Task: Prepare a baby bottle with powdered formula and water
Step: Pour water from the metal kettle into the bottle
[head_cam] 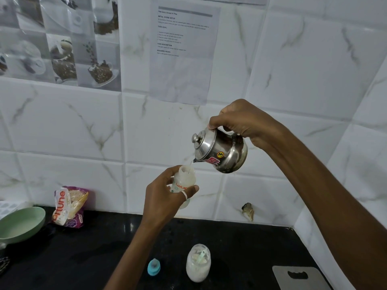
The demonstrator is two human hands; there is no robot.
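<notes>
Bottle (pixel 183 183) — uncapped, held above the tabletop's (pixel 88 254) back edge in the left grip (pixel 165 197); right grip (pixel 240 120) tips a steel kettle (pixel 219 151) — water meets its mouth.

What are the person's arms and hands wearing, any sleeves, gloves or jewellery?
Both forearms are bare as far as the frame shows, with no sleeves in view, and no gloves or watch. The left hand wears a plain silver ring on one of its fingers. The right hand shows no jewellery.
</notes>
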